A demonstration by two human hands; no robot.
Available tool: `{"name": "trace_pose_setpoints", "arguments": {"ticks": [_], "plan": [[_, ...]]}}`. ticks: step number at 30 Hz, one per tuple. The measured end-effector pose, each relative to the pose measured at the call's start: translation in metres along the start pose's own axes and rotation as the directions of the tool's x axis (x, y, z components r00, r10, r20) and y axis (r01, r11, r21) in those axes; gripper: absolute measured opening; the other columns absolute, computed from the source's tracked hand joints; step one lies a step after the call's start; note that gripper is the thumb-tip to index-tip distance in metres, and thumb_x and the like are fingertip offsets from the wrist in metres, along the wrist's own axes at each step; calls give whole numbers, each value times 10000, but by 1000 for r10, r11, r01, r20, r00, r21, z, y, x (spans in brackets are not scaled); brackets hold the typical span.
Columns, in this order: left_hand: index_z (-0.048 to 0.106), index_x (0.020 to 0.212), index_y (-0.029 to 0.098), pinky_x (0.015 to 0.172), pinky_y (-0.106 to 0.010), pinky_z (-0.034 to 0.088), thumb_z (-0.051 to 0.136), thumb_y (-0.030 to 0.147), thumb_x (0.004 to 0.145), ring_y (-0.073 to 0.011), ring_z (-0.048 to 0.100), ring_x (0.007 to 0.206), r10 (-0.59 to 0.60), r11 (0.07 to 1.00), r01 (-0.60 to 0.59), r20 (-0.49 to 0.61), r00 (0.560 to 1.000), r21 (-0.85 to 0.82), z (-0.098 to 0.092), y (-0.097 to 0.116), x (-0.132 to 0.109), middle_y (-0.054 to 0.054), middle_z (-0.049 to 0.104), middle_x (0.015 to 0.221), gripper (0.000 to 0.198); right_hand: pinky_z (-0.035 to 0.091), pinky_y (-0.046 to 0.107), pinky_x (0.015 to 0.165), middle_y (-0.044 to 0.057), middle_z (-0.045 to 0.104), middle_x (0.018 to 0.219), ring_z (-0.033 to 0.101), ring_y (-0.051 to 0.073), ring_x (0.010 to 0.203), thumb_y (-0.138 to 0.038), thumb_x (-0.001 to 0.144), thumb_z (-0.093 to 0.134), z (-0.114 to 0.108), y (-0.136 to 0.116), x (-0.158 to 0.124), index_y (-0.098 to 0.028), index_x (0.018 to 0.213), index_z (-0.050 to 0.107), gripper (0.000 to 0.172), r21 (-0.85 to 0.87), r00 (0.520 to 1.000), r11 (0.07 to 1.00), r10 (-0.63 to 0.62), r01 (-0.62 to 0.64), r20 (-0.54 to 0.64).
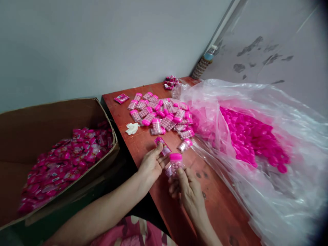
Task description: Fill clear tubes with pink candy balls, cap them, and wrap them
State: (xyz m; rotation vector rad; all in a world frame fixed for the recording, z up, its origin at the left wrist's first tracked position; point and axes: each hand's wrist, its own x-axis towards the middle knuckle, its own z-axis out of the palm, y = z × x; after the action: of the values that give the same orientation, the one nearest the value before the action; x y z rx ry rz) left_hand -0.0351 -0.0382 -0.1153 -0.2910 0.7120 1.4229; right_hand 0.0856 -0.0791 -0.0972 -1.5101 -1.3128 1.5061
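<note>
Pinched in my left hand [151, 164] is a printed pink sleeve [164, 146], standing out past the thumb. My right hand [190, 191] grips a small flat clear candy bottle [176, 164] by its lower part; it has a pink cap and round pale-pink candies inside. The two hands are close together over the table's near edge, and the bottle partly hides my left fingertips. Just beyond them lies a single capped candy bottle [185, 146]. Farther back, a pile of similar candy bottles [155, 112] spreads over the red table [205, 205].
On the left, a cardboard box [48, 111] holds many pink packets [69, 157]. A large clear plastic bag [287, 95] with bright pink caps [251, 136] covers the table's right side. A stack of sleeves [171, 82], white scrap [132, 128] and a water bottle [203, 63] sit farther back.
</note>
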Motion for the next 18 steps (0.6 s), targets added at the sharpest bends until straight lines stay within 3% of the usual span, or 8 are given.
{"name": "trace_pose_setpoints", "arguments": {"ticks": [5,11,15,18], "plan": [[573,738,110,573,-227,535,639,140,779,-125,628,585,20,1000,-20,53,998,11,5,-8,-6,-40,640,675,83,399,170,333,6,615,665,556,98,442,-563,825,452,3,13,6,-188,831,445,375,103,1000,994,-22,24,-17],[565,705,105,502,-195,487,728,217,700,-109,586,521,29,994,-42,126,992,105,3,-12,-9,-24,606,612,198,418,165,360,-4,614,667,566,91,455,-539,824,480,2,16,5,-185,835,458,355,223,999,975,-9,-1,43],[582,725,97,514,-197,481,789,244,614,-113,587,544,29,975,-75,217,976,207,1,-8,-10,-27,612,627,277,407,167,339,-12,608,658,551,91,431,-561,806,490,3,15,5,-193,852,449,374,193,1000,981,-29,29,-5],[592,718,93,515,-206,484,801,287,587,-115,584,530,15,957,-89,259,966,276,0,-5,-12,-35,625,627,313,417,164,353,-16,599,662,546,84,433,-555,813,484,2,18,6,-192,856,446,367,149,998,987,-64,60,25]]}}
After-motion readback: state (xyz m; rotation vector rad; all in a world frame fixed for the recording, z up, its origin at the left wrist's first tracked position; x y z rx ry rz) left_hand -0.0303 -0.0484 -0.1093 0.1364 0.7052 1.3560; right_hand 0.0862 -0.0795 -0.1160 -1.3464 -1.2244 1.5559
